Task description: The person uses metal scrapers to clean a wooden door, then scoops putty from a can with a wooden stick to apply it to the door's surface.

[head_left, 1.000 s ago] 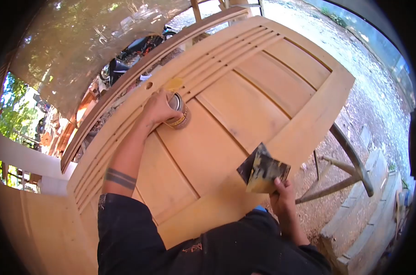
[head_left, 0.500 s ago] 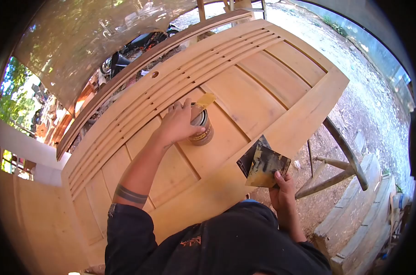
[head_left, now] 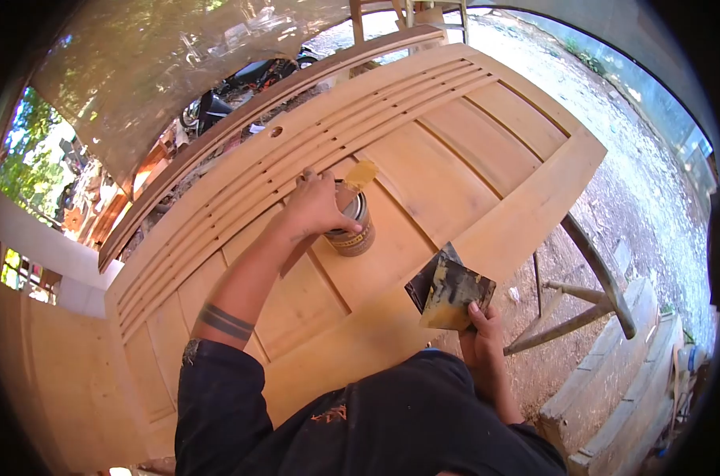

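My left hand point(head_left: 319, 208) is closed round the upper part of a brown tin can point(head_left: 352, 238), thumb near the rim. The can stands on the panelled wooden door point(head_left: 431, 159). A flat yellowish piece, like a putty-coated blade point(head_left: 362, 174), sticks up at the can's mouth; its lower end is hidden. Near the door's front edge, my right hand point(head_left: 483, 325) pinches thin, dark, square putty spreaders point(head_left: 458, 295), smeared with yellowish putty. At least two overlap, fanned apart.
A darker wooden length point(head_left: 281, 107) lies along the door's far side, with a motorcycle point(head_left: 213, 111) behind. A wooden trestle leg point(head_left: 602, 278) shows below the door at right. Weathered planks point(head_left: 614, 357) stand on the ground at lower right.
The view has shifted slightly. My left hand stays at the can, and my right hand with the putty spreaders has moved only a little left.
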Action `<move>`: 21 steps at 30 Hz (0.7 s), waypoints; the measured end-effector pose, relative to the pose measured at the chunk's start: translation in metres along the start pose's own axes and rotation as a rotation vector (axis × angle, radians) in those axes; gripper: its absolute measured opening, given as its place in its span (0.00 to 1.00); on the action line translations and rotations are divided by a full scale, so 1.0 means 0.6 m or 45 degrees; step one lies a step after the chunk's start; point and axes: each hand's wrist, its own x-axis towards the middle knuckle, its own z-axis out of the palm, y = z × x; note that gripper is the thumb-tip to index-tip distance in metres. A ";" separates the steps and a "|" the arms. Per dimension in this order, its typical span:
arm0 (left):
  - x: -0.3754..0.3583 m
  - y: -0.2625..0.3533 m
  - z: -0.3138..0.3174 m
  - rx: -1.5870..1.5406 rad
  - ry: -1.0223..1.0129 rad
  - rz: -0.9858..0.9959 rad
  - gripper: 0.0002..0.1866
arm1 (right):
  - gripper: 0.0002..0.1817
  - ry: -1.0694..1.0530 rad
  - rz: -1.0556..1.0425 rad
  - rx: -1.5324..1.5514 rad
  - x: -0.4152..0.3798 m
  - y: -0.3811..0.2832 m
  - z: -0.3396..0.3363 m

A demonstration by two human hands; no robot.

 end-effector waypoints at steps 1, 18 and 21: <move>-0.003 0.000 0.000 -0.018 0.006 -0.026 0.52 | 0.13 0.002 0.000 0.010 0.002 0.000 0.003; -0.014 -0.021 0.037 -0.200 0.049 0.153 0.51 | 0.11 -0.027 0.124 0.009 0.035 0.010 0.011; -0.013 -0.019 0.031 -0.196 0.096 0.186 0.47 | 0.11 -0.014 0.163 0.015 0.035 0.011 0.010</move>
